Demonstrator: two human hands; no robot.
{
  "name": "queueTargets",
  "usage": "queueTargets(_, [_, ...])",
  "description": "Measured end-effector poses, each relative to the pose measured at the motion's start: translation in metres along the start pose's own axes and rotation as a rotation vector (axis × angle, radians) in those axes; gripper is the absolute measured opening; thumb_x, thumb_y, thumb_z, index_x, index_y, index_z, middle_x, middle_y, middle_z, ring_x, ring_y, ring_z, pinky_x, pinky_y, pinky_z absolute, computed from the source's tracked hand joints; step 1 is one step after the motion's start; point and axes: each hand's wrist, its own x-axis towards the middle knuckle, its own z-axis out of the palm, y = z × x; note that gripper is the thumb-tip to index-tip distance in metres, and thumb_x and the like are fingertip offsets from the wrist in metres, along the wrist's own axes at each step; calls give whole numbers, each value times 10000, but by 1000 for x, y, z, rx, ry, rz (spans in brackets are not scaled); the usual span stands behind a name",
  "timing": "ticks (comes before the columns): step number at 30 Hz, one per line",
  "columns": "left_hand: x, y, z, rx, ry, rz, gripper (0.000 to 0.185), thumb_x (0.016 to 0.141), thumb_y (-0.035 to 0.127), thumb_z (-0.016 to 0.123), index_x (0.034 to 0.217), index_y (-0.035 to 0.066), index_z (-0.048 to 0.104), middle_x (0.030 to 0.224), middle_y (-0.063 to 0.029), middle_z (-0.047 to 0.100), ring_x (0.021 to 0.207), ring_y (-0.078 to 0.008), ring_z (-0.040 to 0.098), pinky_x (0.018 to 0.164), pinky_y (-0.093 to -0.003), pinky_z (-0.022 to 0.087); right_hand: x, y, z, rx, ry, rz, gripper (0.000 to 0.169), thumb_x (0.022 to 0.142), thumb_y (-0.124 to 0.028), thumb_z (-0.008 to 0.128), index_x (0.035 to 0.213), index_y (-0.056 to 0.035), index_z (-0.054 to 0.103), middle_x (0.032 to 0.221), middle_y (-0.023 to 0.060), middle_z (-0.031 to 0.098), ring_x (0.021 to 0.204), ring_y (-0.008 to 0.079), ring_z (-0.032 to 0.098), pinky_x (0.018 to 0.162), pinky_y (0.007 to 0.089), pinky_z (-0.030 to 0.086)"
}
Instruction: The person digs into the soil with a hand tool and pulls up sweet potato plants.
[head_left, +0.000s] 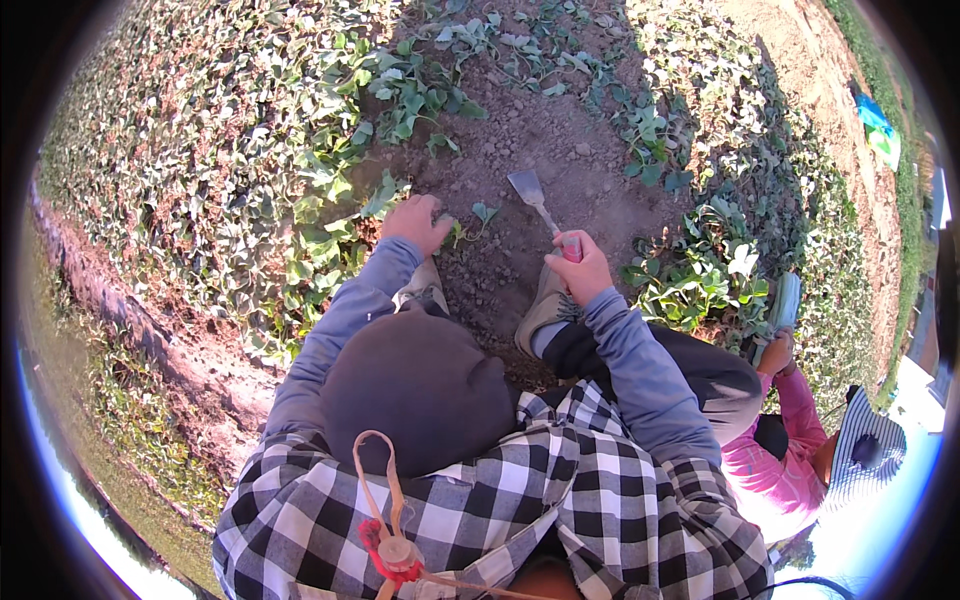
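My right hand (581, 268) is closed round the red handle of a small metal hand scraper (528, 187), its flat blade pointing up and left over bare brown soil (555, 135). My left hand (417, 223) is lowered at the edge of the green leafy plants (322, 240), its fingers bent down. Whether it grips a stem cannot be seen. A small leafy sprig (484, 214) lies on the soil just right of it. Both shoes show below my hands.
Low leafy plants (202, 150) spread on the left, and more (712, 277) grow on the right. A person in a pink top (780, 457) and striped hat crouches close at my right, holding a pale green object (785, 300). A blue and green item (879, 129) lies farther off.
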Motion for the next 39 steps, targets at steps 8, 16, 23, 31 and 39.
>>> queueTargets(8, [12, 18, 41, 446, -174, 212, 273, 715, 269, 641, 917, 90, 600, 1009, -62, 562, 1045, -253, 495, 841, -410, 381, -10, -8, 13, -42, 107, -141, 233, 719, -79, 682, 901, -55, 539, 923, 37, 586, 668, 58, 484, 609, 230, 422])
queueTargets(16, [-8, 27, 27, -156, -170, 405, 234, 684, 187, 640, 878, 86, 556, 925, -109, 608, 904, -309, 571, 759, -410, 446, 3, -35, 45, -7, 79, -133, 289, 729, -105, 695, 961, -60, 530, 831, 24, 593, 732, 94, 532, 688, 251, 450])
queueTargets(23, [-8, 54, 12, -477, -181, 411, 224, 726, 163, 630, 923, 81, 563, 820, -110, 623, 770, -264, 620, 687, -347, 484, 12, -34, 69, -357, 64, -177, 424, 708, -224, 711, 1045, -56, 517, 850, 77, 611, 781, 188, 600, 723, 314, 471])
queueTargets(31, [-9, 40, 26, -950, -547, 128, 201, 805, 132, 598, 978, 65, 520, 806, -30, 556, 731, -96, 522, 650, -267, 441, 13, -20, 68, -171, 2, -146, 348, 712, -88, 689, 1010, -37, 516, 829, 42, 594, 789, 115, 576, 725, 272, 474])
queueTargets(39, [-6, 22, 31, -831, -636, 101, 204, 846, 238, 579, 920, 48, 581, 807, -44, 599, 749, -135, 559, 688, -291, 456, 8, -20, 69, -385, -59, -203, 334, 732, -190, 678, 1009, -85, 523, 878, 131, 604, 844, 271, 589, 727, 354, 469])
